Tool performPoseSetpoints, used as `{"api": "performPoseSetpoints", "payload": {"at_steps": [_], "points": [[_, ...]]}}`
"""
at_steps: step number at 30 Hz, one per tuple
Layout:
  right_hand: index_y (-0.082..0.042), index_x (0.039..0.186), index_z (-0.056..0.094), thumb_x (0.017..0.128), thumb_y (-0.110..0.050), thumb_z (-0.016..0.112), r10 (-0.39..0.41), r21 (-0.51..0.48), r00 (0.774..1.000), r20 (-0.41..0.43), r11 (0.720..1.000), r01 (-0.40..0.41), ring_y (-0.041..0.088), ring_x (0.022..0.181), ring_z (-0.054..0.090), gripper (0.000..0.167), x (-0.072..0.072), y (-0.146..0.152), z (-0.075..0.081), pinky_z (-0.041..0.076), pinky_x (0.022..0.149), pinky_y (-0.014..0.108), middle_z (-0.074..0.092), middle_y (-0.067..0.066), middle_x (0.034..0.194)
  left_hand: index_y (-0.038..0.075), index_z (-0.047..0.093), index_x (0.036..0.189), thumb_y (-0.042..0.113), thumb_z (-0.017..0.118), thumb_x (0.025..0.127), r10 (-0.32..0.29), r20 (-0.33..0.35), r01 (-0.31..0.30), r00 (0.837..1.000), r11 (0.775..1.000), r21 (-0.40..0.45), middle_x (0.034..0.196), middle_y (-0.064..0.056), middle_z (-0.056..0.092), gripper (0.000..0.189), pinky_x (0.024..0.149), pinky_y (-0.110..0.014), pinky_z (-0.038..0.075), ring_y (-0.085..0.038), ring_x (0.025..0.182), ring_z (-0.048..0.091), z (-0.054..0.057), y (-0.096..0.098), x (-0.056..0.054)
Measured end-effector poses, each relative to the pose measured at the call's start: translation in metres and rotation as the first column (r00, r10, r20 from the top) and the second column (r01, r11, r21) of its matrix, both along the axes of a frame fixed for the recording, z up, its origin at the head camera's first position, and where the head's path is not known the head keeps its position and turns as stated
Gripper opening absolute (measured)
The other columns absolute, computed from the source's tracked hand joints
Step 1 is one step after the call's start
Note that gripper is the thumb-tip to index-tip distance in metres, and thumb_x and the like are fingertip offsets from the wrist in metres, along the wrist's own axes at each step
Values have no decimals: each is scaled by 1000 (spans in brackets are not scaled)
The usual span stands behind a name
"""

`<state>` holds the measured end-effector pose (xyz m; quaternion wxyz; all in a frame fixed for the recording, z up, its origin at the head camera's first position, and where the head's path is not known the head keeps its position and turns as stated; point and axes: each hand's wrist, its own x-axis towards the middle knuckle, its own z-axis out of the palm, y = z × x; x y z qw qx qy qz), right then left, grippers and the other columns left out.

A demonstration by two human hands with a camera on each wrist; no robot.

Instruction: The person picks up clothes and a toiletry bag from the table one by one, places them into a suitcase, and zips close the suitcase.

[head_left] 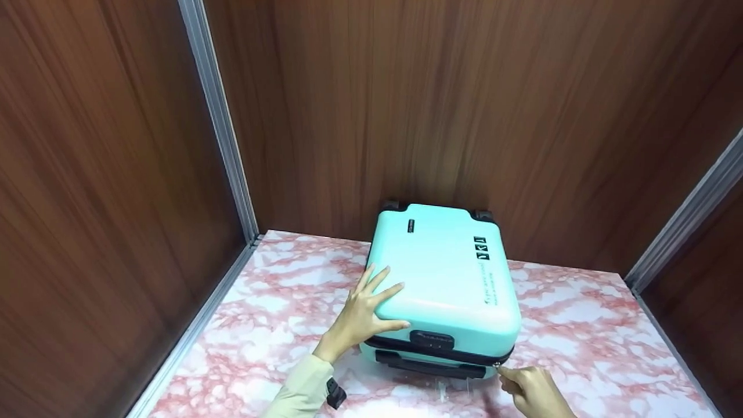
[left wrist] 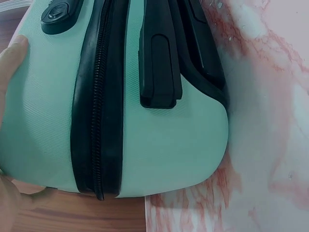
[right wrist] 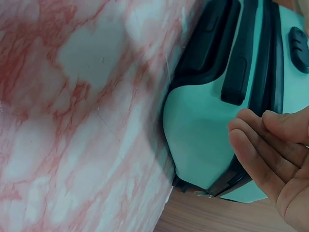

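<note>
A mint-green hard-shell suitcase (head_left: 435, 273) lies flat, its handle side toward me. My left hand (head_left: 363, 307) rests with fingers spread on the near left corner of its lid; the thumb (left wrist: 14, 55) lies along the front side in the left wrist view. At the near right corner, my right hand (head_left: 531, 386) pinches a small zipper pull (head_left: 497, 365) between thumb and curled index finger. The fingers mostly hide that pull in the right wrist view. A black zipper band (left wrist: 99, 106) runs around the side, between the combination lock (head_left: 432, 339) and the black carry handle (head_left: 429, 366).
The suitcase lies on a pink-and-white marbled surface (head_left: 278, 325). Its wheels (head_left: 483, 216) face the brown wood-grain back panel (head_left: 441, 104). Grey metal strips (head_left: 223, 128) edge the panels. A black device (head_left: 335, 393) sits on my left wrist.
</note>
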<state>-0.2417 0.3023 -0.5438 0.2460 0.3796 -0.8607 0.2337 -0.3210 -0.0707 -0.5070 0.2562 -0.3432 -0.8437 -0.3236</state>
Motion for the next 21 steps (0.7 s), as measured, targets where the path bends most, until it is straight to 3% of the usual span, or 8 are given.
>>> {"api": "performPoseSetpoints", "payload": {"at_steps": [3,6,10,13,16,18,21], "points": [[-1,84,74,56,18,71,9,-10,1000,-21,1000,-9,-13,57,34,33,-1,-4,-2,34,47,14,54,-17,58,22,55,143,57,75,80,4,-1,-4,1000,1000,-1,157,-13,33,75,91,-76,35,-44,146,17,0,-3,1],[-10,76,69,55,20,68,-5,-16,1000,-18,1000,5,-12,56,32,37,-1,-10,-2,31,46,13,48,-20,57,22,54,144,57,74,81,16,0,-16,1000,1000,-8,157,-12,33,75,91,-76,35,-43,146,17,0,-7,2],[-11,81,71,53,19,67,21,-36,1000,-7,999,-21,-8,57,36,42,-2,-30,-4,33,46,15,47,-19,61,22,55,143,56,75,80,36,-13,-36,999,999,-11,157,-12,34,74,91,-76,34,-43,146,18,-1,-9,3],[-11,85,72,51,15,67,46,0,998,-36,999,-46,-5,57,39,43,-5,-51,-5,35,47,16,48,-19,62,21,54,144,56,75,81,28,-5,-28,1000,1000,-13,157,-13,33,75,93,-75,34,-43,146,18,-1,-6,4],[-19,75,62,49,14,61,26,42,998,-61,999,-23,-4,56,34,42,-8,-68,-3,29,46,18,41,-21,61,22,53,145,57,73,82,7,29,-6,1000,1000,-16,159,-12,30,75,95,-74,33,-42,146,15,0,-1,3],[-21,74,59,51,15,61,13,42,998,-59,999,-10,-3,56,33,43,-8,-73,-4,28,47,19,40,-22,62,23,53,145,58,72,82,5,45,-5,999,1000,-14,159,-11,30,74,95,-74,33,-42,147,14,0,2,3],[-15,79,68,62,16,70,6,10,998,-56,1000,-5,-4,58,39,35,-7,-77,-6,32,47,19,49,-20,65,23,54,144,58,73,81,26,46,-25,999,1000,-7,158,-10,31,74,95,-75,32,-41,147,15,0,0,3]]}}
